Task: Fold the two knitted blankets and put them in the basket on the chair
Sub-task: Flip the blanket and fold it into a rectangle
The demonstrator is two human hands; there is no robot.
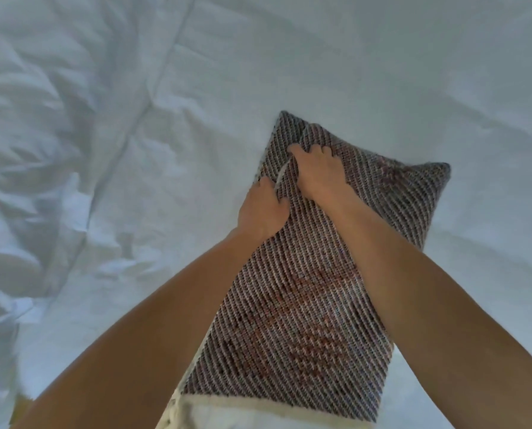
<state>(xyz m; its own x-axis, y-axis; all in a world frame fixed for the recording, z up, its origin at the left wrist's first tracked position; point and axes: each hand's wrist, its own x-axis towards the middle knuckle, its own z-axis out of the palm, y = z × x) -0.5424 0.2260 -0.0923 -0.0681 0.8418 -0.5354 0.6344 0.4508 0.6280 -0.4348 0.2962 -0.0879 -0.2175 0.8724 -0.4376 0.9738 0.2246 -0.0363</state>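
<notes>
- A folded grey-and-white, diagonally striped knitted blanket (305, 320) with rusty red patches lies in a long rectangle on a white, crumpled duvet (103, 88).
- The knitted blanket runs from 6 o'clock at the picture's bottom edge up past the centre toward 1 o'clock. Its far end is wider, with one corner pointing to 3 o'clock.
- Two bare forearms reach in from 7 and 4 o'clock, and both hands meet on the blanket's far end, just right of centre.
- The left hand (263, 212) sits on the blanket's 9 o'clock edge. Its fingers are curled together and pinch the edge beside a pale strand of yarn.
- The right hand (317, 171) is just beyond it at 1 o'clock, almost touching. Its fingers are bent and slightly spread, with the tips dug into a raised fold of the knit.
- A piece of cream fabric (227, 413) with a thick edge lies against the blanket's near end at 6 o'clock. I cannot tell what it is.
</notes>
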